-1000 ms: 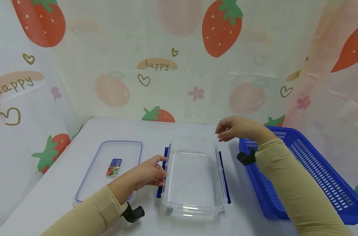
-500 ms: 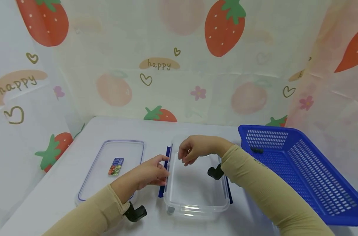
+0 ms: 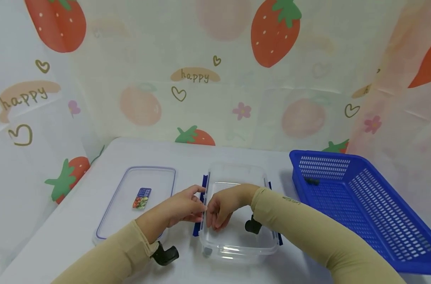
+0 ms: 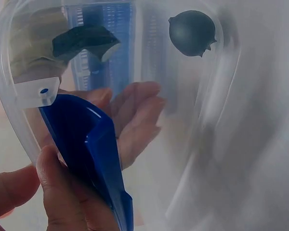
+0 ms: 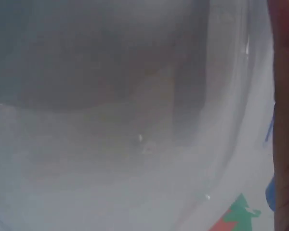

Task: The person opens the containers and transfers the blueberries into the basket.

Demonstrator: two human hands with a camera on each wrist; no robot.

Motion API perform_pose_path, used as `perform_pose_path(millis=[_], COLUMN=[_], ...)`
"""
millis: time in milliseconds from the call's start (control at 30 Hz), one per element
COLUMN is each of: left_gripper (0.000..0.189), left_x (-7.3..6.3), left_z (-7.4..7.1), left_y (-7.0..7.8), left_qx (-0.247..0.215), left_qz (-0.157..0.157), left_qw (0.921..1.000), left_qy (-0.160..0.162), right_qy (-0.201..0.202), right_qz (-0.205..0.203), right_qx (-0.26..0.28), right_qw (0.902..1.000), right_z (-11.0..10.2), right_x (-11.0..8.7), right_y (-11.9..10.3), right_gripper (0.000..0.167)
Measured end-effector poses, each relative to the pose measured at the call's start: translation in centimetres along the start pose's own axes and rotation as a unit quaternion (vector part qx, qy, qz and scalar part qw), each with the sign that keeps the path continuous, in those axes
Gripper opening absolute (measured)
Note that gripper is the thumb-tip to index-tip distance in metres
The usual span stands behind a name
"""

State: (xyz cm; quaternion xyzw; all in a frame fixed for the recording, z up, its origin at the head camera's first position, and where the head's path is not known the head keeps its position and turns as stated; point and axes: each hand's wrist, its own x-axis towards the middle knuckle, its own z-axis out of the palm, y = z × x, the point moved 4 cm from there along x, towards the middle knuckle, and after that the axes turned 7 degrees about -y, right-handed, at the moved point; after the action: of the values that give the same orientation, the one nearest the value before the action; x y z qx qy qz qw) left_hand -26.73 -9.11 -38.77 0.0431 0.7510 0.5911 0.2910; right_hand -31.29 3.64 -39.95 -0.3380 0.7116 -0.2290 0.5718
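Note:
A clear plastic food container (image 3: 251, 240) with blue side clips stands upright without its lid. My left hand (image 3: 178, 207) pinches its left side; in the left wrist view those fingers are beside a blue clip (image 4: 84, 139). Inside the container, near the left wall, my right hand (image 3: 227, 203) reaches down with nothing visible in its fingers. Through the clear wall, the left wrist view shows that hand's fingers (image 4: 137, 115) extended and loose. A dark round thing with small pointed tips (image 4: 192, 33) lies at the container's bottom. The right wrist view is mostly blurred plastic.
A clear lid (image 3: 110, 221) with a blue rim and a small picture label (image 3: 142, 198) lies to the left. On the right stands a blue slotted basket (image 3: 343, 213) with a small dark green thing (image 3: 312, 181) at its far left.
My right hand has moved left from beside the basket's far edge and then down into the container. The left hand keeps its hold on the container's side.

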Motion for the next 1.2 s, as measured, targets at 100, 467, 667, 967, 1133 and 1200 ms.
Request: perform_pose_path(millis=[100,467,667,967,1133,1200], left_gripper=[0.062,0.061,0.059,0.06,0.06,0.059], left_x=[0.1,0.3,0.1,0.0,-0.1,-0.1], left_z=[0.0,0.0,0.1,0.1,0.1,0.1], left_y=[0.0,-0.2,0.0,0.0,0.1,0.1], left_qx=[0.0,0.005,0.008,0.006,0.005,0.005], left_qz=[0.004,0.003,0.003,0.002,-0.001,0.0], left_qw=[1.0,1.0,1.0,1.0,1.0,1.0], left_qy=[-0.001,-0.001,-0.002,0.002,0.004,0.003], right_qy=[-0.025,-0.104,-0.128,-0.152,-0.163,-0.166], right_qz=[0.011,0.041,0.067,0.069,0.066,0.062], right_qx=[0.005,0.085,0.11,0.096,0.086,0.078], right_qw=[0.9996,0.9901,0.9834,0.9813,0.9807,0.9811], right_z=[0.4,1.9,2.5,3.0,3.0,3.0], right_x=[0.4,1.7,1.9,1.9,1.7,1.6], right_y=[0.3,0.8,1.0,0.7,0.5,0.3], right_gripper=[0.021,0.024,0.024,0.02,0.019,0.02])
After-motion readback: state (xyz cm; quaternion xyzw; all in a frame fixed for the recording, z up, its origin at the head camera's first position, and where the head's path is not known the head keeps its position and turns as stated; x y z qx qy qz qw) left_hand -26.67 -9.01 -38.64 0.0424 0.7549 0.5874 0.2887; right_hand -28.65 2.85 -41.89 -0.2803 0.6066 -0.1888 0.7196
